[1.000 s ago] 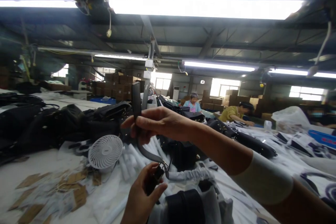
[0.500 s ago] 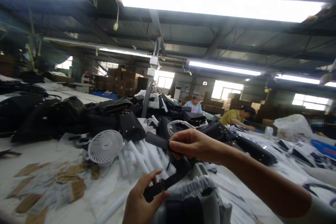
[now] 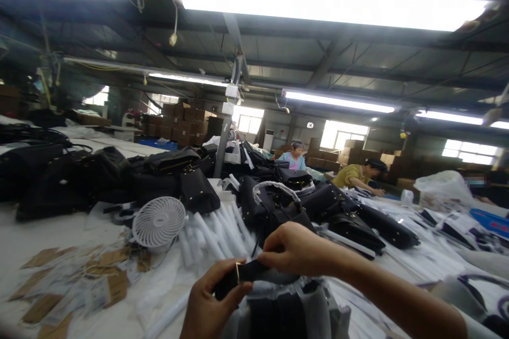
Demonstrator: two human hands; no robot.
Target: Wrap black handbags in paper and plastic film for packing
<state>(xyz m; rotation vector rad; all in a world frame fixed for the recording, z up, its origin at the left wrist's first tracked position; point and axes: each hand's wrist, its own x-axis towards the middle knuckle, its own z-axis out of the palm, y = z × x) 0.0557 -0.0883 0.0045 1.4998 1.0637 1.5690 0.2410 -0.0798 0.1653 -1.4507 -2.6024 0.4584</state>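
A black strap [image 3: 254, 271] with a gold-coloured metal buckle [image 3: 238, 272] stretches between my two hands. My left hand [image 3: 217, 294] pinches it around the buckle, thumb below and fingers above. My right hand [image 3: 292, 251] grips the strap a little to the right, fingers closed over it; its end is hidden under the hand. Just below sits a black bag [image 3: 278, 318], partly wrapped in clear plastic and cut off by the bottom edge of the view.
White foam-like rolls [image 3: 214, 235] lie beyond my hands. A white fan [image 3: 159, 221] stands left of them, near brown paper tags [image 3: 43, 307] in plastic. Black bags [image 3: 159, 180] are heaped across the table. A co-worker in yellow [image 3: 353, 175] sits farther off at right.
My right hand has come down and closer to my left hand, bringing the strap's raised end to the buckle. My left hand has stayed nearly in place.
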